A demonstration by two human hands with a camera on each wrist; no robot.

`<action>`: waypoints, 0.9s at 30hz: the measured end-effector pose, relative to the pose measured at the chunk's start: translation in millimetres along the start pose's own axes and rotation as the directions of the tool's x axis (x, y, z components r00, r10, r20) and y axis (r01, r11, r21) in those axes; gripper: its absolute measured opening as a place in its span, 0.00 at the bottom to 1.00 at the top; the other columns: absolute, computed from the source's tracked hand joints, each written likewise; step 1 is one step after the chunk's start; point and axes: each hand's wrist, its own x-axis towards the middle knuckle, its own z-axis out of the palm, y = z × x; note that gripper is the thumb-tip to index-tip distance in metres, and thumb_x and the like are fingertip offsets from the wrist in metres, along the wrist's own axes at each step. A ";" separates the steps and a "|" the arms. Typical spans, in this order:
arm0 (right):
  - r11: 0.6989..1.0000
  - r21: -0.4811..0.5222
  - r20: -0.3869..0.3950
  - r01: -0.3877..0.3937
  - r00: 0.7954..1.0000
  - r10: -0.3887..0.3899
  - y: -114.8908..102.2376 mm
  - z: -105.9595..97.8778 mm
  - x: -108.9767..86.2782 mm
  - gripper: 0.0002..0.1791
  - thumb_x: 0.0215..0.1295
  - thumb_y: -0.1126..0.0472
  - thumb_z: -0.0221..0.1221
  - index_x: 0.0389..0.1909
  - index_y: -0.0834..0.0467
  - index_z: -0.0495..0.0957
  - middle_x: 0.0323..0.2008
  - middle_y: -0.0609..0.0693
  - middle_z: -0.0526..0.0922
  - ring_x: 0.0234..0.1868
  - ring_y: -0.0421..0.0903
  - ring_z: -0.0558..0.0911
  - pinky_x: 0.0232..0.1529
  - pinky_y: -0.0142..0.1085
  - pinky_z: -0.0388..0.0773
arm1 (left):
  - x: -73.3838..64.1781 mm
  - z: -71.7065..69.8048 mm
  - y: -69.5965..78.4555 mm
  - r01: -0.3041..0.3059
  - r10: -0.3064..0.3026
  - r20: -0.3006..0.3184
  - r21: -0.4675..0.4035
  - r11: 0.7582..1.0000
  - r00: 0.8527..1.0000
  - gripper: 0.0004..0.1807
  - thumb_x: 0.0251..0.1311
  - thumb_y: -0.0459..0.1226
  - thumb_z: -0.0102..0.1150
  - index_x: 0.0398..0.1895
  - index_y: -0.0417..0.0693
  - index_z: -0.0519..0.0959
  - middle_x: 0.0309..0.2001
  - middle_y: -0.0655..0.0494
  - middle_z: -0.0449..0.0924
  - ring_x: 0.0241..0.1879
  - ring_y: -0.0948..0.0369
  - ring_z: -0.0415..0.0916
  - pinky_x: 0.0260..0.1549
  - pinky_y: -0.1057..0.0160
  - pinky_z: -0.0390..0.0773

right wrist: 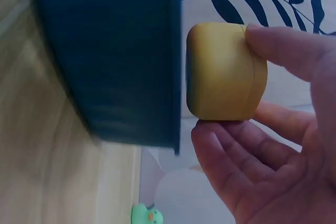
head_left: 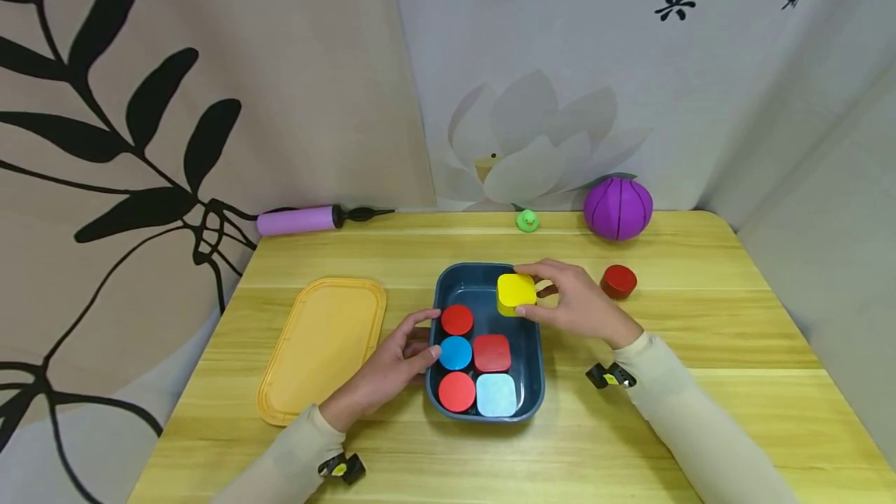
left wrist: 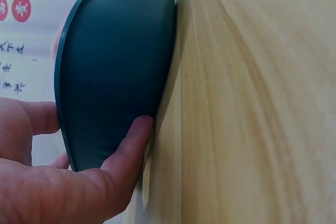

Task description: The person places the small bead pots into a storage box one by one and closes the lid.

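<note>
A dark blue rectangular box (head_left: 530, 379) stands on the table, its inside facing up. Three round pieces line its left side: a red one (head_left: 457, 320), a blue one (head_left: 456, 353) and another red one (head_left: 457, 392). Beside them sit a red square piece (head_left: 492, 353) and a light blue square piece (head_left: 496, 395). My left hand (head_left: 402, 360) grips the box's left side, thumb at the rim, fingers along the outer wall. Between thumb and fingers, my right hand (head_left: 577, 302) pinches a yellow rounded-square block (right wrist: 226, 72), just above rim height over the box's far right corner.
A flat yellow lid (head_left: 325, 348) lies left of the box. A dark red round piece (head_left: 619, 281) sits right of it. Along the back edge are a purple hand pump (head_left: 297, 221), a small green duck (head_left: 527, 221) and a purple ball (head_left: 618, 209). Curtains hang behind.
</note>
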 end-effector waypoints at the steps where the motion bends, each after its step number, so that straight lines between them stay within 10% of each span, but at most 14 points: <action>1: 1.000 -0.010 0.006 0.004 1.000 -0.004 -1.3 2.9 2.1 0.36 0.63 0.51 0.75 0.69 0.59 0.78 0.60 0.51 0.85 0.52 0.47 0.85 0.52 0.44 0.89 | -0.1 0.1 0.3 -0.001 0.001 0.000 0.000 1.000 1.000 0.33 0.77 0.44 0.61 0.80 0.67 0.61 0.73 0.42 0.69 0.66 0.47 0.76 0.54 0.49 0.87; 27: 0.944 -0.330 0.248 0.021 0.966 0.066 -24.1 45.8 22.5 0.32 0.65 0.45 0.71 0.65 0.58 0.81 0.56 0.52 0.85 0.51 0.46 0.81 0.57 0.45 0.85 | 0.8 0.4 -0.2 0.015 -0.015 -0.011 0.009 1.000 1.000 0.33 0.77 0.44 0.61 0.80 0.68 0.61 0.73 0.43 0.69 0.65 0.47 0.76 0.53 0.49 0.88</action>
